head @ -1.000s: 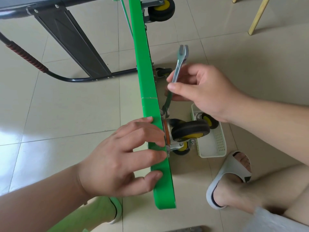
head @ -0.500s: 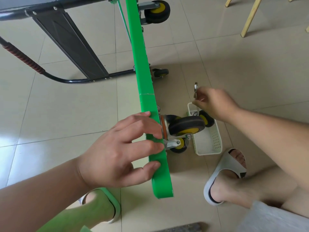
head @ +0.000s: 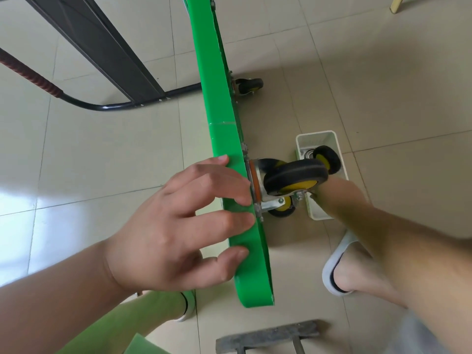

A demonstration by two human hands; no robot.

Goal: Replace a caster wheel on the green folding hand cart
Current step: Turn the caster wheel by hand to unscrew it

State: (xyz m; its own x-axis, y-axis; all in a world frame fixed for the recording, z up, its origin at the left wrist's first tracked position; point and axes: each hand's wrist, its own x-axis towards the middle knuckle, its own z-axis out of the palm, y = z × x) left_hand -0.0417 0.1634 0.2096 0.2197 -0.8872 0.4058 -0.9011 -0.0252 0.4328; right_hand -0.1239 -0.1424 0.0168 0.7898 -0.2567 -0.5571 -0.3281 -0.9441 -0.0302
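The green folding cart (head: 224, 139) is shown from above, stood on its long edge on a tiled floor. The left hand (head: 178, 226) is laid across the cart's upper edge near its close end. Its fingers are spread and nearly straight, pressed flat and wrapped round nothing.

A caster wheel (head: 293, 180), black tyre on a yellow hub, is mounted on the cart's right face, just beyond those fingertips. A white basket (head: 339, 149) is set on the floor to the right of the cart, near that wheel, and a loose spare caster (head: 328, 159) is held in it. The right hand (head: 329, 194) is reached down into the basket. Its fingers are hidden behind the mounted wheel, so whether anything is gripped cannot be told.

The cart is judged to be steadied mainly by the left hand's pressure. If that pressure is eased while attention is given to the basket, the cart could be tipped rightward onto the reaching arm. A fingertip lies close to the mounting plate and could be pinched if the swivel is turned.
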